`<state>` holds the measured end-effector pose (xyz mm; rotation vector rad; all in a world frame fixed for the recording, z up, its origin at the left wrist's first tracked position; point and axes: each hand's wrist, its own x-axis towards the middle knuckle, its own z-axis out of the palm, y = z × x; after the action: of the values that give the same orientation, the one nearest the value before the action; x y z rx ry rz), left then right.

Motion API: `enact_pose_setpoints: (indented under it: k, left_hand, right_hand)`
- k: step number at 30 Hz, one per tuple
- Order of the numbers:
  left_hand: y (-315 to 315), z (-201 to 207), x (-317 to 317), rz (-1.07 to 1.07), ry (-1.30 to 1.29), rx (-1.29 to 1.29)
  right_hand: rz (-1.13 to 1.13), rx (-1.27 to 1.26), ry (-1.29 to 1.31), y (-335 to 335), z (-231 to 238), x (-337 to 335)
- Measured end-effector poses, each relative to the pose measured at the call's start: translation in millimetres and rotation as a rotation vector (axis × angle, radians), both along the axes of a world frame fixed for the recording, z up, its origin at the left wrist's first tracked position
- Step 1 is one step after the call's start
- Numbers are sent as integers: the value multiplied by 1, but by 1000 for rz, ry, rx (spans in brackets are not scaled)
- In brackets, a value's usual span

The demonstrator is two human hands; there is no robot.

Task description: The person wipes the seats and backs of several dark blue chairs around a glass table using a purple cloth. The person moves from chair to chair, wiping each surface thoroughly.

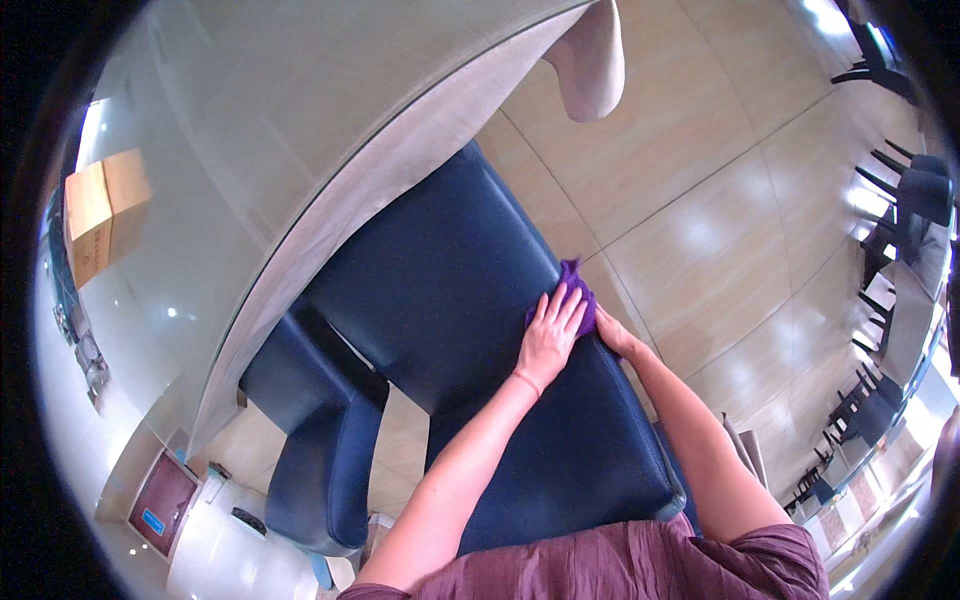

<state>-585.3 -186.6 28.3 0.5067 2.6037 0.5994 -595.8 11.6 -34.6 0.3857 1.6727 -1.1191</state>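
Note:
A dark blue padded chair (440, 270) stands in front of me, its smooth covering shiny. On its right edge, my left hand (548, 345) presses a purple cloth (585, 312) with the fingers stretched over it, keeping the cloth under them. Bunched cloth sticks out beyond the fingertips. My right hand (613, 332) rests against the outer side of the same edge, just right of the cloth. Its fingers look stretched out, partly hidden by the chair and cloth, with nothing seen in them.
A large pale table (300, 90) overhangs the chair's far left side, with a cardboard box (108, 213) on it. A second blue chair (325, 455) stands left. Glossy tiles (700, 240) cover the floor at right. Dark chairs (915, 195) line the far right.

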Motion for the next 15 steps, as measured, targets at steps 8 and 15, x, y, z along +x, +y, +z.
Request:
enact_pose_setpoints:
  k: [8, 15]
  left_hand:
    - [-62, 18, 82, 164, -28, 58]
    - [-145, 16, 120, 331, 32, -132]
  right_hand:
    - [819, 458, 123, -70, 83, -28]
    - [1068, 575, 488, -144, 101, 27]
